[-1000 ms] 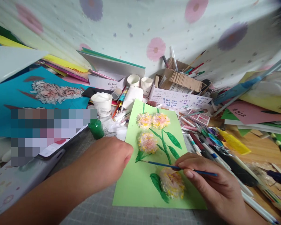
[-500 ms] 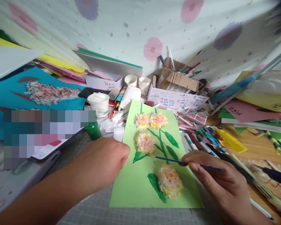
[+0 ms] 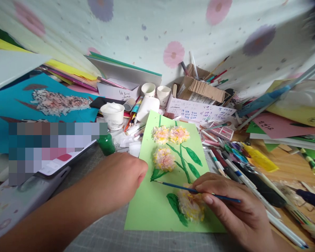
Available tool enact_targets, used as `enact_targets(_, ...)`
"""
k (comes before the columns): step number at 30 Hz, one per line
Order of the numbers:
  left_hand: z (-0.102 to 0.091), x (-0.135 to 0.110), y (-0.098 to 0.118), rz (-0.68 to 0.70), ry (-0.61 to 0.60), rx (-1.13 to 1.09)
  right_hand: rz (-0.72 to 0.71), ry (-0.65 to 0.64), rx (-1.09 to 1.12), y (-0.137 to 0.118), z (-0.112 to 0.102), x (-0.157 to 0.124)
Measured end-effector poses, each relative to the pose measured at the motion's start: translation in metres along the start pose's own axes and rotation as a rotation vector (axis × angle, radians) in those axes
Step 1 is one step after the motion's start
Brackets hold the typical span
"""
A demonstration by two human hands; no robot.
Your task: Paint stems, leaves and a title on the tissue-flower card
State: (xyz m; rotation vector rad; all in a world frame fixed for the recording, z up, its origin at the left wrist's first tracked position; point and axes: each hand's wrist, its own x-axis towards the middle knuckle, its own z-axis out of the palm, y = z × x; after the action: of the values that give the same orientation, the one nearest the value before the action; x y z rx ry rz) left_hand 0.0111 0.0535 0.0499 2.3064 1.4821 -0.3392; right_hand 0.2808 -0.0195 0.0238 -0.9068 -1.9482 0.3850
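My right hand [image 3: 231,206] pinches a thin blue paintbrush [image 3: 177,186], held low over a light green sheet of paper [image 3: 141,217]. The brush tip meets the lower end of a small green painted leaf [image 3: 155,174] at the sheet's left side. Ruffled pink, white and yellow flowers [image 3: 165,159] stand out from the paper, with a painted green stem [image 3: 182,159] and leaves between them. My right fingers partly cover the lowest flower [image 3: 190,206]. Curled into a fist, my left hand [image 3: 120,176] lies at the sheet's left edge; its fingertips are hidden.
A green paint jar [image 3: 106,145] stands behind my left hand, near a white paper cup [image 3: 112,115]. Several pens and markers [image 3: 241,178] lie to the right. A phone [image 3: 68,157] is at left. Behind are a cardboard box [image 3: 199,85] and a blue sheet [image 3: 5,105].
My right hand has moved left and slightly down. The brush tip has shifted from below the middle-left flower to the small leaf's lower tip. My left hand stays closed; the view shifted slightly.
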Motion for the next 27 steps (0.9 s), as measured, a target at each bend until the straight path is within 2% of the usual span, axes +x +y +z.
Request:
enact_targets(9,0.0018,-0.0010,-0.0007,0.004,0.023,-0.006,-0.008,-0.033,-0.040,-0.0004,-0.0004,-0.0004)
enact_targets(15,0.0025,0.0021,-0.0021,0.004,0.011,-0.025,0.031,0.079,-0.084,0.0016,-0.0038,-0.0019)
enact_targets(21,-0.0011,-0.0003,0.0011,0.010,0.008,-0.027,-0.012,-0.025,0.006,-0.0057,-0.0027,0.0023)
enact_targets(27,0.0002,-0.0013,-0.0004,0.025,0.026,-0.028,-0.018,-0.036,-0.086,-0.0039,-0.0031,0.0023)
